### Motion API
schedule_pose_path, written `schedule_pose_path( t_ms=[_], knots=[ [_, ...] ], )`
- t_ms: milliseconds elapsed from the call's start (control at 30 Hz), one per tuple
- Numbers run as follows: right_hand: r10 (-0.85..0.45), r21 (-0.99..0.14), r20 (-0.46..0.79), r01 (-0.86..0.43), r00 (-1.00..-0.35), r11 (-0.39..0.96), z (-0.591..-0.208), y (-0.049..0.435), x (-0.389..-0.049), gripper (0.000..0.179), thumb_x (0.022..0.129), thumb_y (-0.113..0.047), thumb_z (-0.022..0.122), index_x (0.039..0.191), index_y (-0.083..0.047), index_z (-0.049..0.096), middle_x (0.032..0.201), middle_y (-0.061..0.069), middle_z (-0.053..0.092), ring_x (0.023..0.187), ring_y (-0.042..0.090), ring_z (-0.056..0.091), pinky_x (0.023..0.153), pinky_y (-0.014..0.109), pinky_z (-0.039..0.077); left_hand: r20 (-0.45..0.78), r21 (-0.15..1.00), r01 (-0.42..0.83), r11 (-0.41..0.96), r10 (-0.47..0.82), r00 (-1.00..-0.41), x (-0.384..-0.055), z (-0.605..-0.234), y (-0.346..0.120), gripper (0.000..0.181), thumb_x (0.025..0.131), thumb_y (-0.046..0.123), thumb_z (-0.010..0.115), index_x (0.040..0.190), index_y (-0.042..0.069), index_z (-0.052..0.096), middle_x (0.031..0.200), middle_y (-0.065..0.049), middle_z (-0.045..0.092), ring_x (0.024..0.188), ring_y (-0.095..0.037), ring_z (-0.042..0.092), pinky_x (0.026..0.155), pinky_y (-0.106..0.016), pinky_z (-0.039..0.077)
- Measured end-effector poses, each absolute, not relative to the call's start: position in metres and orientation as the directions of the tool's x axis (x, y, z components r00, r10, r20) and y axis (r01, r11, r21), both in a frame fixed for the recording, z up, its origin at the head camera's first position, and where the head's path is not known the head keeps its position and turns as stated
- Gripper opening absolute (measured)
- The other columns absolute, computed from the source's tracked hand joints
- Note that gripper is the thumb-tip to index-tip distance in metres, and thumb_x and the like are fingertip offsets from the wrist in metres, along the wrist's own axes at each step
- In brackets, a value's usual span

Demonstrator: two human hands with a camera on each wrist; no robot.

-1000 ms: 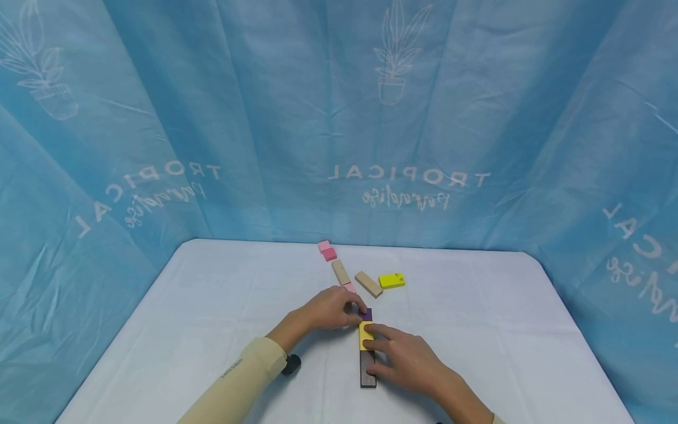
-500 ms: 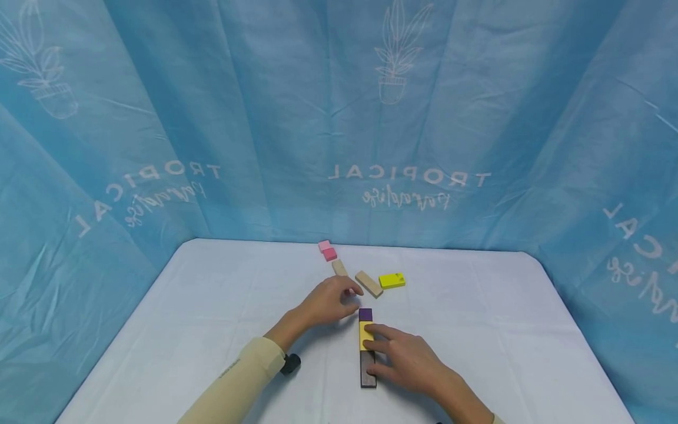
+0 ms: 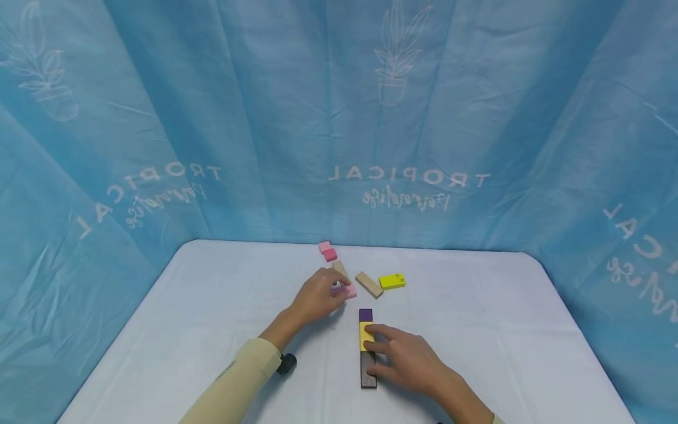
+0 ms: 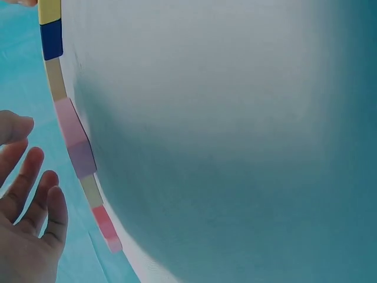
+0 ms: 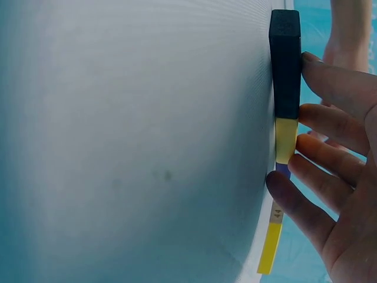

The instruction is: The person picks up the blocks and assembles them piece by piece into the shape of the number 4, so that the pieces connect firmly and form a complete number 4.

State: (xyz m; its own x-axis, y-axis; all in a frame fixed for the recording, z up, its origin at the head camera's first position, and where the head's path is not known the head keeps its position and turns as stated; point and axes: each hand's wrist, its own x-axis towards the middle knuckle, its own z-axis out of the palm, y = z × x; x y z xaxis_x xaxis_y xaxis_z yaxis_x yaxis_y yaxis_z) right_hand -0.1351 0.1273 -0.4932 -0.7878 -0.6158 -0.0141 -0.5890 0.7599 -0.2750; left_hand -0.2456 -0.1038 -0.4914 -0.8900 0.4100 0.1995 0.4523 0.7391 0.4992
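A dark grey block (image 3: 368,371), a yellow block (image 3: 366,337) and a short purple block (image 3: 365,315) lie end to end in a straight row. My right hand (image 3: 408,358) rests along the row's right side, its fingertips on the yellow block and thumb at the dark one; the right wrist view shows the same fingers spread against the dark block (image 5: 285,71). Farther back, my left hand (image 3: 316,297) hovers over a pink block (image 3: 351,291), partly hiding it. In the left wrist view its fingers are spread and loosely bent, apart from the pink block (image 4: 75,138).
Behind the left hand lies a wooden block (image 3: 340,268), with a second wooden block (image 3: 368,284) to its right beside a bright yellow block (image 3: 392,281). Two small pink blocks (image 3: 329,254) are near the far edge of the white table (image 3: 477,318). A blue curtain (image 3: 339,118) hangs behind.
My left hand has left the purple block and moved back and left to the pink block, which shows more now. The right hand has kept its place on the row.
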Motion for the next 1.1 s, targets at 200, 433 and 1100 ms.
schedule_pose_path(
  t_ms=[200,433,1100],
  knots=[
    [-0.615,-0.279,-0.020,-0.586,-0.788,0.761,-0.494,0.127,-0.136,0.046,0.084,-0.055,0.065,0.123,-0.031,0.067,0.139,-0.007,0.049,0.121,0.014,0.051,0.083,0.041,0.052,0.164,0.470,0.434,0.769,0.407,-0.899,-0.245,-0.492,-0.105,0.023,0.086,0.027,0.072,0.108,0.021,0.069,0.111,0.005,0.062,0.105,-0.013,0.053,0.091,-0.033,0.048],
    [-0.620,-0.275,-0.016,-0.592,-0.785,0.757,-0.495,0.128,-0.137,0.047,0.085,-0.056,0.064,0.123,-0.030,0.067,0.139,-0.006,0.049,0.122,0.014,0.050,0.084,0.040,0.052,0.144,0.446,0.439,0.780,0.422,-0.895,-0.245,-0.496,-0.107,0.031,0.083,0.029,0.073,0.113,0.023,0.068,0.117,0.005,0.060,0.107,-0.014,0.051,0.092,-0.035,0.047],
    [-0.616,-0.308,-0.022,-0.581,-0.788,0.754,-0.494,0.128,-0.137,0.045,0.085,-0.054,0.065,0.124,-0.030,0.066,0.139,-0.007,0.049,0.121,0.014,0.051,0.085,0.041,0.052,0.078,0.466,0.357,0.809,0.364,-0.928,-0.252,-0.502,-0.109,0.024,0.081,0.019,0.075,0.104,0.017,0.068,0.090,0.008,0.060,0.079,-0.011,0.051,0.072,-0.027,0.047]
  ],
)
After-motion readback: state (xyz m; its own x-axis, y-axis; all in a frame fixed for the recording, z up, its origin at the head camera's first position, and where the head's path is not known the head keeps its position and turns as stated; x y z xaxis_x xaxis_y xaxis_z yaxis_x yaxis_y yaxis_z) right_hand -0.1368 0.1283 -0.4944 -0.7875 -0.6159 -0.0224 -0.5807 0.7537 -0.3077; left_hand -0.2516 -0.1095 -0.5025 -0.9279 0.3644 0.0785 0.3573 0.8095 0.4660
